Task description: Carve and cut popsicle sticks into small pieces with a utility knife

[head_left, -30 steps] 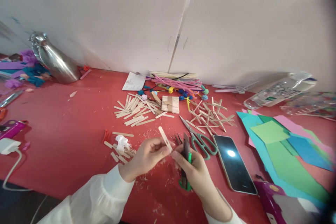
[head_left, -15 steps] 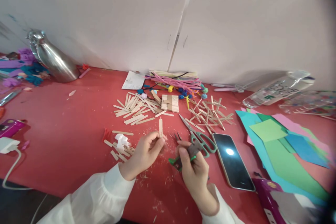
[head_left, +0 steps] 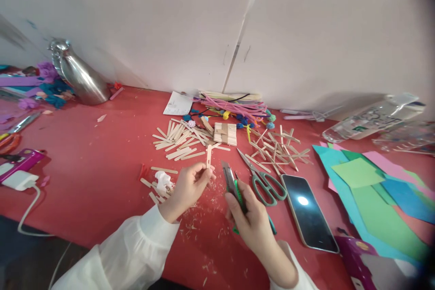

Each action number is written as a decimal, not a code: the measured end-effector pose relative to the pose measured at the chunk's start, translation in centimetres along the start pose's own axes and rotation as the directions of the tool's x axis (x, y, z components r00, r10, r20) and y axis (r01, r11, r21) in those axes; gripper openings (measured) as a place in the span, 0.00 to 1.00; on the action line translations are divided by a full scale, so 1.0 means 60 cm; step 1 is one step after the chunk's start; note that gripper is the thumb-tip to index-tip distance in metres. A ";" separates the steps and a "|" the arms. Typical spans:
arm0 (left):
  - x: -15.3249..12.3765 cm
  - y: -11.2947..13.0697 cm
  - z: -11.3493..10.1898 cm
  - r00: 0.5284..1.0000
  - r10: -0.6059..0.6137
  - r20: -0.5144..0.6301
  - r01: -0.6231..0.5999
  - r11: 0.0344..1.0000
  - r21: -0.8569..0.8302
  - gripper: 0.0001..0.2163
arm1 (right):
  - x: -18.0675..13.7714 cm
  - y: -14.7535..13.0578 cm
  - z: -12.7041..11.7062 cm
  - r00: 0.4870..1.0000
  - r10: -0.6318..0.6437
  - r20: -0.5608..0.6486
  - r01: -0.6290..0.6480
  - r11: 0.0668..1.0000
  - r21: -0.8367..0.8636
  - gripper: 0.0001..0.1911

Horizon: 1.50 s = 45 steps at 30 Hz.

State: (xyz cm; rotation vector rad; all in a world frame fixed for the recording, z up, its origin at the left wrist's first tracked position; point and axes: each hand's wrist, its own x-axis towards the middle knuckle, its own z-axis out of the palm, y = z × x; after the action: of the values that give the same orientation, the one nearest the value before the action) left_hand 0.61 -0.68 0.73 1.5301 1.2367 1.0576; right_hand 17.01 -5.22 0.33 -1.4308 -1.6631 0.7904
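Note:
Pinched upright between the fingers of my left hand (head_left: 190,186) is a wooden craft stick (head_left: 208,156) with a small slot cut in it. My right hand (head_left: 249,210) is closed around a green and dark utility knife (head_left: 234,186), its blade out and pointing away from me. Blade and stick are a short gap apart. Scissors with green handles (head_left: 268,188) lie just beyond my right hand. Loose craft sticks (head_left: 176,138) and a bundle of sticks in a paper band (head_left: 224,134) lie farther back. Wood shavings are scattered under my hands.
A phone (head_left: 310,213) and coloured paper (head_left: 363,195) lie to the right, with a plastic bottle (head_left: 370,118) behind. Pipe cleaners (head_left: 234,105) sit near the white partition (head_left: 136,31). A steel jug (head_left: 81,74) stands at the back left. A purple glue gun (head_left: 356,253) is front right.
My right hand has turned the utility knife so its blade points away from me, clear of the stick. The left hand still holds the craft stick. The whole view has shifted slightly.

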 end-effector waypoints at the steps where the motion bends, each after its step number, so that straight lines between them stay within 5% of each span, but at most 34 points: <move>1: 0.000 -0.001 0.000 1.000 0.011 -0.003 -0.011 1.000 0.023 0.14 | 0.000 -0.002 -0.002 0.997 -0.075 0.009 0.076 0.995 -0.067 0.14; 5: 0.000 -0.003 0.001 0.999 0.047 -0.002 -0.046 0.993 0.105 0.16 | 0.002 -0.006 -0.003 0.942 -0.335 0.013 0.327 0.908 -0.261 0.13; 10: -0.001 -0.003 0.003 0.998 0.060 -0.009 -0.058 0.985 0.163 0.15 | 0.002 -0.007 -0.003 0.919 -0.393 -0.007 0.368 0.866 -0.338 0.15; 38: -0.003 -0.002 0.005 0.993 0.115 -0.006 -0.106 0.933 0.343 0.17 | -0.010 -0.001 -0.003 0.940 -0.341 0.015 0.315 0.850 -0.423 0.17; 45: -0.007 -0.009 0.008 0.984 0.176 0.008 -0.164 0.899 0.406 0.15 | -0.015 -0.016 -0.006 0.982 -0.167 0.090 0.187 0.935 -0.301 0.19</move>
State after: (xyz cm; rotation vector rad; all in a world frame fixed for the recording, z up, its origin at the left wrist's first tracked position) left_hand 0.87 -1.08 0.05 1.9761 1.4267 0.9731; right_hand 16.91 -6.26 1.16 -1.4473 -2.0005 0.4929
